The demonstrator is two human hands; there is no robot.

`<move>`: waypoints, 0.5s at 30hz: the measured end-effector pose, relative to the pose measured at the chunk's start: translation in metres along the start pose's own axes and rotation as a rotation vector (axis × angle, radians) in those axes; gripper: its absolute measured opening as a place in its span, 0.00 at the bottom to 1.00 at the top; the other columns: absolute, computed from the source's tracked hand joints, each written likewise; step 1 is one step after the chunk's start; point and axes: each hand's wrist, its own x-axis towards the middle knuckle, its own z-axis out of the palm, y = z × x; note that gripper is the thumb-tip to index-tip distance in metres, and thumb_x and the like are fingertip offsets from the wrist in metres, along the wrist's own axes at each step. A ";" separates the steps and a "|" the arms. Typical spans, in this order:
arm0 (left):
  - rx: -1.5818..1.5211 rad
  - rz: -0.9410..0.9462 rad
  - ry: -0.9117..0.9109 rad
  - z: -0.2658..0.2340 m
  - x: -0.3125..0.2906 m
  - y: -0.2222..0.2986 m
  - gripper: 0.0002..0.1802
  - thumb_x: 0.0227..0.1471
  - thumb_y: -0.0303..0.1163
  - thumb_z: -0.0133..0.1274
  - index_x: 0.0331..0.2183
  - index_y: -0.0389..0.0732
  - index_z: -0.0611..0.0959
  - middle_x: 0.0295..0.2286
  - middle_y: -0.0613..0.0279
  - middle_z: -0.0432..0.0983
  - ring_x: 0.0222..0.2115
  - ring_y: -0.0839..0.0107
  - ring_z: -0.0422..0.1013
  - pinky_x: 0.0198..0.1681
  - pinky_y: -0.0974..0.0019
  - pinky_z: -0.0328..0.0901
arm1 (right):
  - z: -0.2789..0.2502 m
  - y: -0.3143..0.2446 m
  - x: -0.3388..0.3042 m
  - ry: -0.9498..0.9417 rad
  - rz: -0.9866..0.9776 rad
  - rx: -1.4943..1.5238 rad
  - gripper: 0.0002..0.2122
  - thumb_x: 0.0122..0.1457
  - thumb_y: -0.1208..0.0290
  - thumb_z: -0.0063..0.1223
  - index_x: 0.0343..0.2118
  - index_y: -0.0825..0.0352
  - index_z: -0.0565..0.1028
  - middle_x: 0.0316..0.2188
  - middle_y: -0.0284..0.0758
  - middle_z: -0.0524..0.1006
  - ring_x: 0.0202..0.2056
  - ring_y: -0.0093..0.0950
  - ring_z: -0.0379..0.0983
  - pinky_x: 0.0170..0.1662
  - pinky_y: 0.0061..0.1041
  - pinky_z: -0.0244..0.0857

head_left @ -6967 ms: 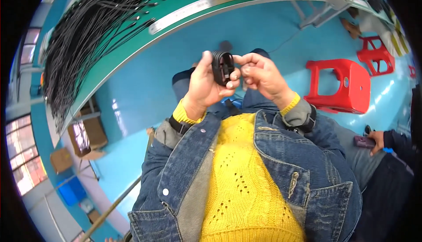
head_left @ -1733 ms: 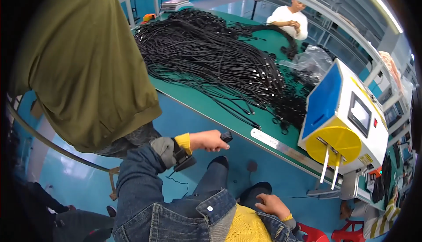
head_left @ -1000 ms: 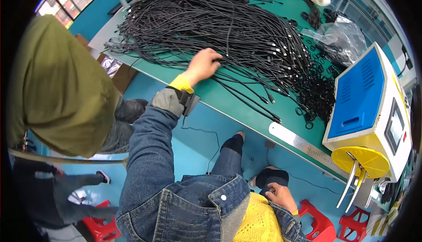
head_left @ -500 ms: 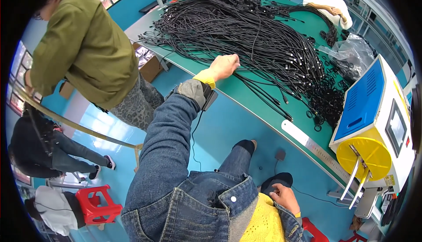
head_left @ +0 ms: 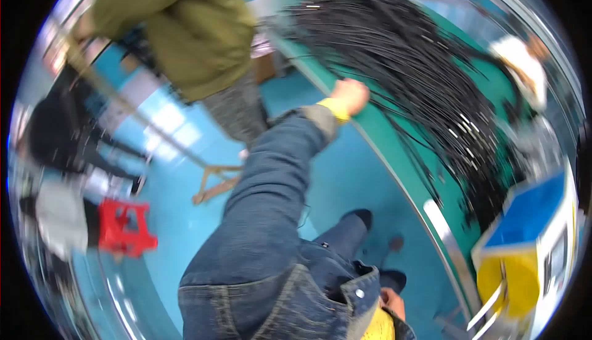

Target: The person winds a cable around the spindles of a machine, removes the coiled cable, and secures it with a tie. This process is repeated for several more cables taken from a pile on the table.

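My left arm reaches out over the near edge of the green table (head_left: 404, 166). At that edge my left hand (head_left: 351, 96) is closed in a fist on a few black cables (head_left: 404, 133), which trail away from it to the right. Its fingertips are hidden and the picture is smeared. Beyond the hand lies a large heap of black cables (head_left: 394, 50) with pale connector ends to the right. Low beside my body, my right hand (head_left: 393, 303) is partly covered by my denim jacket; its fingers are not clear, and no thing shows in it.
A blue, white and yellow machine (head_left: 524, 235) stands at the table's right end, beside a metal ruler (head_left: 441, 223) and a clear plastic bag (head_left: 533, 145). One person in green (head_left: 197, 37) stands left; another in white (head_left: 521, 68) is across the table. A red stool (head_left: 128, 228) is at left.
My view has swung left, so the table and machine appear turned and shifted. The left hand stays at the table edge by the cables. My right hand is now more covered by the jacket.
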 end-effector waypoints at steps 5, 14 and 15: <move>-0.059 0.082 -0.065 -0.006 -0.010 -0.001 0.07 0.36 0.33 0.48 0.19 0.45 0.80 0.21 0.63 0.74 0.28 0.65 0.72 0.29 0.60 0.61 | -0.001 -0.030 0.056 -0.403 0.143 -0.117 0.21 0.49 0.65 0.55 0.46 0.66 0.69 0.35 0.41 0.74 0.36 0.25 0.70 0.38 0.21 0.63; 0.073 0.098 0.525 -0.041 0.011 -0.029 0.04 0.37 0.32 0.48 0.15 0.47 0.73 0.16 0.69 0.64 0.26 0.69 0.63 0.32 0.62 0.56 | -0.001 0.015 0.104 -0.660 -0.095 0.088 0.22 0.51 0.61 0.53 0.46 0.68 0.66 0.37 0.41 0.73 0.39 0.29 0.69 0.42 0.26 0.61; 0.024 0.054 0.602 -0.048 0.018 -0.030 0.04 0.37 0.32 0.49 0.15 0.46 0.72 0.16 0.69 0.64 0.26 0.68 0.63 0.32 0.61 0.56 | -0.002 0.019 0.106 -0.687 -0.117 0.119 0.22 0.52 0.60 0.53 0.47 0.68 0.66 0.37 0.41 0.73 0.39 0.30 0.69 0.43 0.26 0.61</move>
